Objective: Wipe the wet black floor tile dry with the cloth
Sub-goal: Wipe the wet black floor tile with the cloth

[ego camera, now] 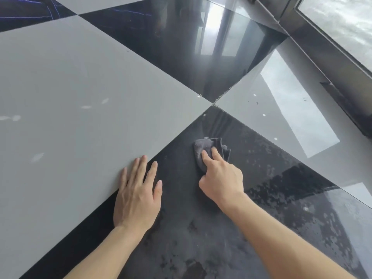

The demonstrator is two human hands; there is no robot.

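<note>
Grey microfibre cloth [209, 151] sits bunched near the far corner of the wet black floor tile [201, 228], gripped and pressed down by the right hand [221, 178], with two fingers extended on top. The left hand [138, 196] lies flat with fingers straight, across the seam with the grey tile [80, 87]. Risks as I judge them: the small wad may saturate and only smear the streaky film — or the bracing palm slips on wet glaze, leaving fresh marks.
</note>
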